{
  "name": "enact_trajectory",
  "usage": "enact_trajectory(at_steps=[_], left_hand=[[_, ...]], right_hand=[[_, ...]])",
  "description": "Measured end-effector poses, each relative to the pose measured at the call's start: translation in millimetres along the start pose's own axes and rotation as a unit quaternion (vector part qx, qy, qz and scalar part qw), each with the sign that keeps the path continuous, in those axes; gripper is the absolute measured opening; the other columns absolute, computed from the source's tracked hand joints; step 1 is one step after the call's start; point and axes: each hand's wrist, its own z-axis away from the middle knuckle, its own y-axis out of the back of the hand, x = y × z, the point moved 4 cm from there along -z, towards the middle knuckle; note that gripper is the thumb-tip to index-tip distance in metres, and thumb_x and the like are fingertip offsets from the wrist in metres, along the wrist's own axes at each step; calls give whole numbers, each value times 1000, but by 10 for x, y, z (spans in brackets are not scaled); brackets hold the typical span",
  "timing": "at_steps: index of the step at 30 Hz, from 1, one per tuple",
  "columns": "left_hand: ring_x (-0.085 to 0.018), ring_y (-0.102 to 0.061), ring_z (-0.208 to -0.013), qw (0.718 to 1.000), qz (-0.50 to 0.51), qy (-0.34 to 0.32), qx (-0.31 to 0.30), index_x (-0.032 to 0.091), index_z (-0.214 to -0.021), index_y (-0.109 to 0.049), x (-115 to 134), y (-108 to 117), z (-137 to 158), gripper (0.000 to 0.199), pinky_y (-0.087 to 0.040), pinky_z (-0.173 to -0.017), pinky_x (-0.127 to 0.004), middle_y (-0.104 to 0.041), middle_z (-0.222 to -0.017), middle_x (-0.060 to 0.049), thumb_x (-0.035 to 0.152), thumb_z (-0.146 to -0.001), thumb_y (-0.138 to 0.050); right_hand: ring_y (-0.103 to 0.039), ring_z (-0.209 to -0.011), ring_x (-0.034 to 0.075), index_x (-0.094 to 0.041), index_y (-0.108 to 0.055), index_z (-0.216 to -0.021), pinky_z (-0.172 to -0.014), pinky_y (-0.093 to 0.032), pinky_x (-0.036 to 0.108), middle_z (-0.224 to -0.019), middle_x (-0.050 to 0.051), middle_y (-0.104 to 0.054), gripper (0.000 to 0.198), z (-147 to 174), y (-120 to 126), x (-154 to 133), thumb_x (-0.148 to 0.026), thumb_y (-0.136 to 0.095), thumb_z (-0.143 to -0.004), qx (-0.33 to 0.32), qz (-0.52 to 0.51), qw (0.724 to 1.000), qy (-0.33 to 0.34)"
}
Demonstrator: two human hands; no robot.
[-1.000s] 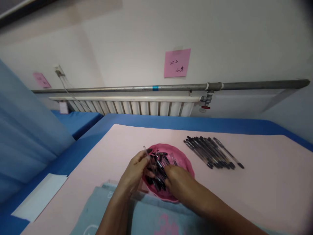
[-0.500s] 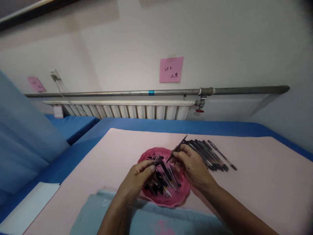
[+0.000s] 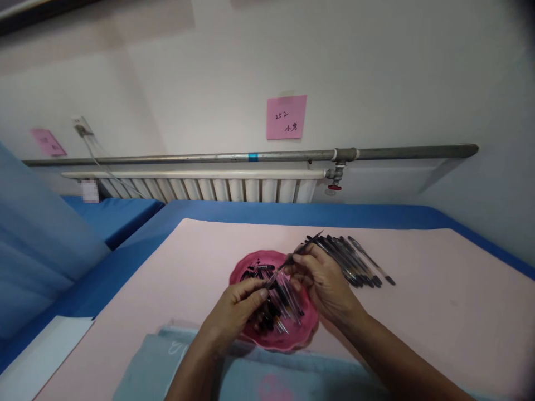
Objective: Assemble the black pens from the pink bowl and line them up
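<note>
My left hand (image 3: 240, 303) pinches a clear pen barrel (image 3: 272, 278) above a pink scalloped bowl (image 3: 307, 334). In my right hand (image 3: 320, 278) is a slim dark pen part (image 3: 310, 241), its pointed end aimed up and to the right. The lower end of that part meets the clear barrel, or lies right at it; I cannot tell whether one is inside the other. Clear barrels and black pen pieces (image 3: 267, 320) lie loose in the bowl, partly covered by my left hand. Just right of my right hand, a row of dark pens (image 3: 355, 262) rests on the pink sheet.
A pink sheet (image 3: 418, 323) covers the blue-topped table (image 3: 292, 211). Folded grey-blue cloth (image 3: 142, 362) lies at the near edge, and a white sheet (image 3: 45, 351) at the left. Behind stand a radiator (image 3: 234, 189) and a pipe (image 3: 188, 159) with a red-handled valve (image 3: 334, 187).
My hands have come closer together, bringing the dark pen part's lower end to the clear barrel. The whole view has shifted slightly.
</note>
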Motion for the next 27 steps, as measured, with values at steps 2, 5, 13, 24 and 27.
enact_trajectory(at_steps=[2, 5, 13, 24, 27], left_hand=[[-15, -56, -69, 1000, 1, 1, 2, 17, -90, -68, 2, -1, 1, 28, -42, -63, -25, -62, -73, -3, 40, -77, -61], [-16, -56, -70, 1000, 4, 6, 7, 16, -88, -68, 7, -4, 1, 31, -42, -62, -25, -63, -75, -4, 43, -75, -63], [-12, -51, -60, 999, 44, 15, 6, 16, -85, -68, 20, -25, 11, 27, -37, -57, -23, -55, -63, 0, 41, -74, -65], [-3, -32, -41, 992, 122, 18, -17, 15, -80, -62, -4, -57, 20, 24, -19, -41, -20, -42, -53, 5, 39, -78, -62], [-3, -31, -40, 992, 123, 21, -15, 15, -79, -61, -12, -57, 22, 23, -18, -40, -21, -42, -53, 6, 38, -79, -62]], right_hand=[[-56, -48, 10, -20, -47, -71, -37, -37, 16, -54, -4, -59, 21, 1, 5, 5, -24, -66, -65, -2, 0, 1000, -1], [-56, -47, 10, -19, -48, -72, -37, -37, 16, -54, -4, -59, 20, 7, 9, 3, -25, -66, -66, -3, -1, 1000, 4], [-55, -48, 10, -20, -48, -72, -37, -36, 16, -53, -5, -57, 19, 17, 12, -5, -24, -65, -66, 1, -4, 1000, 6], [-54, -46, 10, -21, -48, -78, -35, -37, 16, -52, -6, -57, 21, 42, 18, -23, -26, -65, -66, 1, -2, 999, 38], [-54, -47, 11, -21, -48, -78, -35, -36, 16, -53, -6, -57, 22, 40, 21, -22, -26, -65, -65, 2, -5, 999, 32]])
